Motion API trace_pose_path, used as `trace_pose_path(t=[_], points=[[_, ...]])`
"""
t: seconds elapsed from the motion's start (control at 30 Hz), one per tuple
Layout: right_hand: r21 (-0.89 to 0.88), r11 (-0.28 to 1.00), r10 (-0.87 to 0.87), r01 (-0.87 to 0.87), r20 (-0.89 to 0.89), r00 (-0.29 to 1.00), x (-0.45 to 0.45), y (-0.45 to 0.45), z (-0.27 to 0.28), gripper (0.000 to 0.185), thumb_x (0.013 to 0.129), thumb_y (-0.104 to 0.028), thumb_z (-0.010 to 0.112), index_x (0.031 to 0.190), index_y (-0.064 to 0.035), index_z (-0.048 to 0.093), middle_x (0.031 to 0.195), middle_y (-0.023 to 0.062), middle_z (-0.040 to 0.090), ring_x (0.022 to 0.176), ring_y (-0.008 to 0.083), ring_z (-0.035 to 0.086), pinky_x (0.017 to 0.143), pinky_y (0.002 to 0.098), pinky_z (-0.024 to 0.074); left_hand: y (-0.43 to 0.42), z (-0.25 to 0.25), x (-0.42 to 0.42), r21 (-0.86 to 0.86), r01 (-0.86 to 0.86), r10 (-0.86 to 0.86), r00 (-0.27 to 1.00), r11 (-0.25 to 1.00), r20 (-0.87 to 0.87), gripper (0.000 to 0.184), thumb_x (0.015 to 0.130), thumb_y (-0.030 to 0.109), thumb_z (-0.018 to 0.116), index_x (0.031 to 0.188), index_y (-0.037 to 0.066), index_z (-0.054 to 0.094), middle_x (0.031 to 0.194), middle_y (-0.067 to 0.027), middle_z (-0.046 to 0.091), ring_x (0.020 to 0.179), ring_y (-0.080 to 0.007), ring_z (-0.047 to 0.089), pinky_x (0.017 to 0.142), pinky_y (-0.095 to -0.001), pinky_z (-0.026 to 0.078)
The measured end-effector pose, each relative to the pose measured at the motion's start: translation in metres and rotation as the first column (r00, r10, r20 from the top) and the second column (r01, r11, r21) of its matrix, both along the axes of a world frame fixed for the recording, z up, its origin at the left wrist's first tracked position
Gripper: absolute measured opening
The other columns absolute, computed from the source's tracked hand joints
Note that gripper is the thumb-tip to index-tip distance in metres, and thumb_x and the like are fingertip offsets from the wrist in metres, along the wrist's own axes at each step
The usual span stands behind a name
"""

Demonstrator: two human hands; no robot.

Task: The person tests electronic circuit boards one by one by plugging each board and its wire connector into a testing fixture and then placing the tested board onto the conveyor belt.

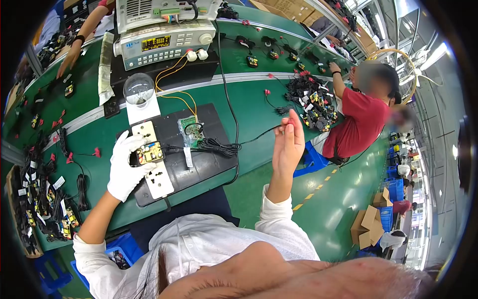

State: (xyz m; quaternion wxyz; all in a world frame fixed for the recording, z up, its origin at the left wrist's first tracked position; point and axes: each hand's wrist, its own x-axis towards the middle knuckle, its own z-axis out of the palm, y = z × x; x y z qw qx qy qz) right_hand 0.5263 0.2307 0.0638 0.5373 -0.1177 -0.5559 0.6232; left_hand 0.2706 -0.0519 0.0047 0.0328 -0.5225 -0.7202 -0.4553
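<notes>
My left hand [127, 167], in a white glove, grips a small yellow-and-black circuit board [150, 152] over the white socket strip [159, 180]. A black cable bundle [219, 147] runs from the board to the right across the black mat [209, 167]. My bare right hand [289, 142] is raised at the right, its fingertips pinched on the red connector [291, 121] at the cable's end. A green circuit board [190, 127] with yellow wires lies on the mat, behind the cable bundle.
A power supply [169, 44] and a glass bulb [139, 89] stand behind the mat. Boards with cables are heaped at the left [50, 199] and right [316, 102]. A co-worker in red [361, 114] sits at the right; another person's arm [79, 42] reaches in at upper left.
</notes>
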Motion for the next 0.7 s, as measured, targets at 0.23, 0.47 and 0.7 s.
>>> trace_pose_path(t=[0.23,0.47,0.7], points=[[-0.138,0.815,0.497,-0.562,-0.332,0.802,0.023,-0.035,0.035,0.016,0.088,-0.015,0.068,0.097,-0.0166,0.055,0.093,-0.0048,0.060,0.083,0.0116,0.044,0.071,0.0292,0.0347,-0.002,0.001,-0.001,-0.024,0.006,-0.005,0.999,1.000,0.048,0.060,0.058,0.020,0.087,0.113,0.010,0.064,0.119,-0.0119,0.062,0.124,-0.0372,0.048,0.107,-0.0462,0.036],[0.128,0.941,0.296,-0.313,0.135,0.946,-0.008,-0.058,0.052,0.018,0.079,0.001,0.068,0.089,-0.0069,0.055,0.086,0.0029,0.052,0.077,0.0121,0.046,0.059,0.0253,0.0353,-0.002,-0.002,0.001,-0.024,-0.021,0.022,0.998,0.999,0.060,0.059,0.061,0.024,0.086,0.115,0.012,0.065,0.121,-0.0116,0.061,0.124,-0.0363,0.047,0.105,-0.0450,0.036],[0.316,0.934,-0.071,-0.167,0.621,0.780,-0.074,-0.084,-0.017,0.018,0.079,0.005,0.071,0.095,0.0027,0.064,0.087,0.0041,0.062,0.070,0.0065,0.059,0.063,0.0184,0.0459,-0.002,-0.005,0.002,0.017,-0.022,0.021,0.997,1.000,0.071,0.058,0.060,0.023,0.086,0.113,0.011,0.065,0.120,-0.0114,0.061,0.123,-0.0358,0.048,0.105,-0.0449,0.035]])
